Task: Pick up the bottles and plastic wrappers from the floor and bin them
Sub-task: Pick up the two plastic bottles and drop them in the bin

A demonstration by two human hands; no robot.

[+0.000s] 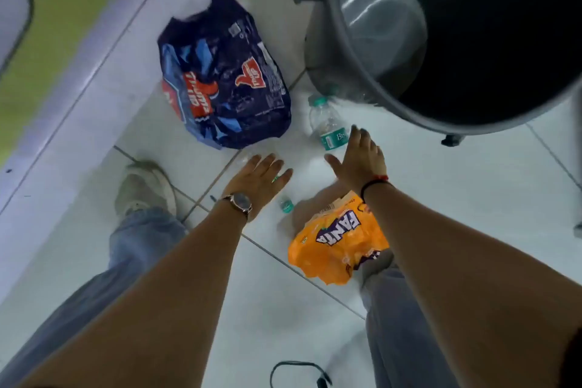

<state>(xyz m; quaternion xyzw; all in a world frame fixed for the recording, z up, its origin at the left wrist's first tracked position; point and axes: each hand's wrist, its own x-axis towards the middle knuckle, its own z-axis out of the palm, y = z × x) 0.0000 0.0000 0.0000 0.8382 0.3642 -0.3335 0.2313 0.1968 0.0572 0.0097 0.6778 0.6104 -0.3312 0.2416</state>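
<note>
A clear water bottle [326,123] with a green cap and green label lies on the white tiled floor beside the bin [356,50]. My right hand [360,159] hovers just over its lower end, fingers spread, holding nothing. My left hand [258,178], with a wristwatch, is open above the floor to the left. A second clear bottle [288,206] with a green cap lies between my hands, partly hidden. A dark blue Thums Up wrapper [223,75] lies further away on the left. An orange Fanta wrapper [337,242] lies under my right forearm.
The grey bin with its dark opening fills the top right; a clear liner shows on its near side. My legs in jeans and a white shoe [145,186] stand at the left and lower right. A black cable [299,372] lies at the bottom. A wall skirting runs along the left.
</note>
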